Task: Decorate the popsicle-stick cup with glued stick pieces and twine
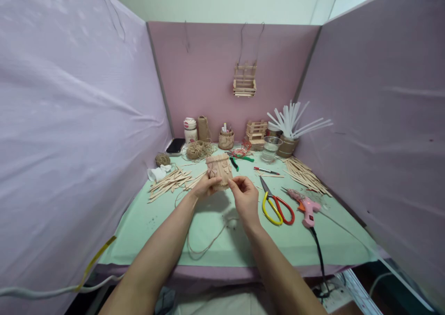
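A small cup made of wooden craft sticks (219, 166), with flower and leaf shapes on its side, is held tilted above the table. My left hand (205, 187) grips it from the left, thumb across the lower front. At the lower right edge, my right hand (245, 194) pinches with thumb and index finger against the cup; whether a strand of twine is between them is too small to tell. A loose length of twine (208, 248) lies curved on the green cloth below. Scissors with yellow and red handles (273, 206) lie right of my right hand.
A pink glue gun (308, 208) with a black cord lies at the right. Craft sticks are piled at left (170, 183) and right (308, 176). Behind are green-handled pliers (234, 163), a twine ball (200, 149), a water cup (270, 148) and a pot of glue sticks (288, 144).
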`<state>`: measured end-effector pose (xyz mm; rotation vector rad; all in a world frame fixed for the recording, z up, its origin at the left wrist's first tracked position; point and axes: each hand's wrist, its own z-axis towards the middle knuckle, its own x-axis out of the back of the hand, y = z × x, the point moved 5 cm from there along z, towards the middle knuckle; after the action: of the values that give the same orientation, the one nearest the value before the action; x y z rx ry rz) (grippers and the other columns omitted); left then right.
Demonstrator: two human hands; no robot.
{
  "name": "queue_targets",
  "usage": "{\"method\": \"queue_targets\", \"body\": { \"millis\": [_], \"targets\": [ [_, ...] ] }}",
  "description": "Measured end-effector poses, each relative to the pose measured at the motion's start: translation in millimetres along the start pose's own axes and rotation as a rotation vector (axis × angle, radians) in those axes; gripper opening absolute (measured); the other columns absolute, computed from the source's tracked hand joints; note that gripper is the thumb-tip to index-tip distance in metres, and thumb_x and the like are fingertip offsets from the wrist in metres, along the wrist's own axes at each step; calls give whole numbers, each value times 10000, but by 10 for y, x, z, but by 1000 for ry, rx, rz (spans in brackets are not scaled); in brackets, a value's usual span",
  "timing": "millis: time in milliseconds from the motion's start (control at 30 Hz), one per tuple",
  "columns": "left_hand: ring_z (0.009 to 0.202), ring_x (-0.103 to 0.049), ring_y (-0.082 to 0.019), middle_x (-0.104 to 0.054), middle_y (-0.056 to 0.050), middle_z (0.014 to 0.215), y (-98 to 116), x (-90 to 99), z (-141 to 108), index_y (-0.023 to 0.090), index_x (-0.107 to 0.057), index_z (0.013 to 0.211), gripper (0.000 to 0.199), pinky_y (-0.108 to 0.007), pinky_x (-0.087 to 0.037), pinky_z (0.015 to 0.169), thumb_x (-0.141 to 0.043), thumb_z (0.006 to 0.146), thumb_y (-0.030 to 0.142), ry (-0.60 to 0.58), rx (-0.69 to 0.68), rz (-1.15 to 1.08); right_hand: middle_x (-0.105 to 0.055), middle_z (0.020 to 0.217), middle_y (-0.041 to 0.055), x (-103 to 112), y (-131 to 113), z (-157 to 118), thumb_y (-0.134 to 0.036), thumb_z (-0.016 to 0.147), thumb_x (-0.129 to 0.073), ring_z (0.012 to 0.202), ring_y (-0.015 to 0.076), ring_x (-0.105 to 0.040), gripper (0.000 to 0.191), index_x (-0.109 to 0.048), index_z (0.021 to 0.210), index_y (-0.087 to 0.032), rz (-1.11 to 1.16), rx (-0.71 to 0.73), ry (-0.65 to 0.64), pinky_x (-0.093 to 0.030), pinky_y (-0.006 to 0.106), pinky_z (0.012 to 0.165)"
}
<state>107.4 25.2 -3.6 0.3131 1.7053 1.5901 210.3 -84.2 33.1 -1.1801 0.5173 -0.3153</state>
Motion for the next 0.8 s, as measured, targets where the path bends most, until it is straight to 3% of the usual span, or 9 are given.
{"method": "queue_targets", "body": {
  "millis": [400,800],
  "targets": [
    [1112,-609,-314,-638,-178,1217,-50,-4,-17,117,-560,1226,631,-437,-470,958,-743,659,325,-166,52,-230,-620,765,1,14,-69,-88,-311,815,-641,722,143,-551,127,-642,800,-185,-140,361,122,-440,283,711],
    [1094,-619,-314,-638,-165,1215,1,-94,-48,142,-515,1264,663,-436,-494,924,-755,666,302,-141,2,-230,-602,728,-4,9,-66,-61,-322,822,-620,700,141,-530,154,-626,761,-181,-201,345,148,-426,275,702]
  ]
}}
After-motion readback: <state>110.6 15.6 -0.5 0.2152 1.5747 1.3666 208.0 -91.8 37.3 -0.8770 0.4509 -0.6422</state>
